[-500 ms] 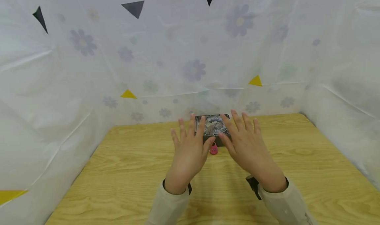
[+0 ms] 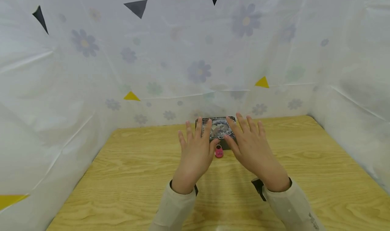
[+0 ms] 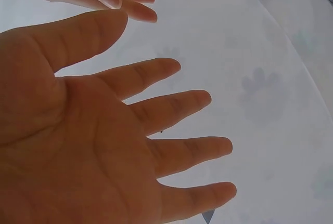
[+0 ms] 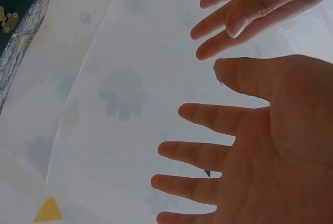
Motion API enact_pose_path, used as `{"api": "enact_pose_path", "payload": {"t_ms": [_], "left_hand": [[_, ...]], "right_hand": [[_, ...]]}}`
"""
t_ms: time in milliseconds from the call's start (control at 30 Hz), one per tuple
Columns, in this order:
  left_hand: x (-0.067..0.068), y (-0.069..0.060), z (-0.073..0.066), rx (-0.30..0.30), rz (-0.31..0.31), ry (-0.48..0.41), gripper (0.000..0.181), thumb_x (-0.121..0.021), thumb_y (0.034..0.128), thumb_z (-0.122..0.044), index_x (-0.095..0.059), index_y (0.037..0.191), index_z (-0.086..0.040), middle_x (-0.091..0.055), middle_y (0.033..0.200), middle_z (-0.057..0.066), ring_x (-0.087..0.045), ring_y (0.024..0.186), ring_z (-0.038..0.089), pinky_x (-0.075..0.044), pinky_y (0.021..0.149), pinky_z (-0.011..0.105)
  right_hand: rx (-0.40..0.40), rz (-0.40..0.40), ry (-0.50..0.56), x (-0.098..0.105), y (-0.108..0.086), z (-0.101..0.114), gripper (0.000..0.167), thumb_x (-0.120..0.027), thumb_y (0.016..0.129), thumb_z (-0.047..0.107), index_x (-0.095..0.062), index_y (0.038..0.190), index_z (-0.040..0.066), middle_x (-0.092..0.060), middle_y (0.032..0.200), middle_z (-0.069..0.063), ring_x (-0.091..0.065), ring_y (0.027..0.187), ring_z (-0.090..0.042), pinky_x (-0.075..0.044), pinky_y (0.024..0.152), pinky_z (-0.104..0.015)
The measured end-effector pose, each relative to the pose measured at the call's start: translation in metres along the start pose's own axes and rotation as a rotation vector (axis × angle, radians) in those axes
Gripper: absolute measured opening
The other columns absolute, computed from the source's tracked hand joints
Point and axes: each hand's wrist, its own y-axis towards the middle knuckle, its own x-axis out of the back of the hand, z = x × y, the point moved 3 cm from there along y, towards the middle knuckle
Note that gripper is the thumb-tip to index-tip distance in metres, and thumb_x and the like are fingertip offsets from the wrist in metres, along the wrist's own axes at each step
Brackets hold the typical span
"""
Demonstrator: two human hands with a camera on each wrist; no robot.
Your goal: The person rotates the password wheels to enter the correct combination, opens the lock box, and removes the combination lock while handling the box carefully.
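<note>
Both hands are raised with fingers spread, side by side in the head view. The left hand [image 2: 196,154] holds nothing; its bare palm fills much of the left wrist view. Nothing is in the right hand [image 2: 254,149] either, and its palm shows in the right wrist view. Behind the fingers, at the back of the table, lies a dark box [image 2: 219,128] with a patterned lid, partly hidden by both hands. A pink combination padlock [image 2: 219,152] is at the box's front, between the two thumbs. A brass clasp [image 4: 9,21] shows on the box in the right wrist view.
A wood-grain table [image 2: 128,177] spreads under the hands. White flower-printed sheeting [image 2: 182,48] encloses it at the back and sides. Yellow [image 2: 131,96] and dark triangles [image 2: 137,8] are stuck on the sheeting.
The left hand has shifted slightly to the right, and the right hand slightly to the left. The box and padlock look unmoved on the table.
</note>
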Motion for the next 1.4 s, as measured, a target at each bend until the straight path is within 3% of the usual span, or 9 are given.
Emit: {"api": "enact_pose_path", "payload": {"t_ms": [500, 833, 1000, 1400], "left_hand": [[-0.009, 0.009, 0.002, -0.028, -0.015, 0.026, 0.054, -0.045, 0.1018, -0.035, -0.033, 0.150, -0.013, -0.021, 0.156, 0.016, -0.011, 0.142, 0.043, -0.013, 0.110, 0.064], [-0.021, 0.018, 0.002, -0.041, -0.057, 0.042, 0.046, -0.050, 0.1009, -0.029, -0.045, 0.143, -0.011, -0.042, 0.145, 0.016, -0.034, 0.135, 0.039, -0.025, 0.109, 0.058], [-0.026, 0.020, 0.003, -0.048, -0.057, 0.014, 0.043, -0.051, 0.1004, -0.026, -0.048, 0.140, -0.011, -0.045, 0.143, 0.018, -0.036, 0.135, 0.039, -0.026, 0.109, 0.057], [-0.037, 0.026, 0.005, -0.036, -0.038, 0.018, 0.038, -0.052, 0.1002, -0.026, -0.054, 0.135, -0.011, -0.055, 0.132, 0.014, -0.046, 0.127, 0.032, -0.034, 0.106, 0.053]], "right_hand": [[-0.002, 0.039, -0.012, -0.015, 0.009, -0.007, 0.054, -0.049, 0.101, 0.033, -0.037, 0.147, 0.006, -0.029, 0.150, -0.026, -0.024, 0.136, -0.050, -0.018, 0.107, -0.066], [0.019, 0.044, 0.039, -0.023, 0.011, -0.011, 0.053, -0.053, 0.100, 0.027, -0.040, 0.144, 0.002, -0.034, 0.147, -0.029, -0.032, 0.131, -0.050, -0.024, 0.105, -0.065], [0.019, 0.028, 0.027, -0.027, 0.012, -0.014, 0.051, -0.055, 0.099, 0.026, -0.043, 0.141, 0.000, -0.036, 0.144, -0.029, -0.036, 0.129, -0.049, -0.028, 0.103, -0.064], [-0.014, 0.109, 0.049, -0.040, 0.014, -0.020, 0.048, -0.056, 0.098, 0.022, -0.046, 0.139, -0.002, -0.039, 0.143, -0.029, -0.037, 0.128, -0.050, -0.031, 0.101, -0.064]]}}
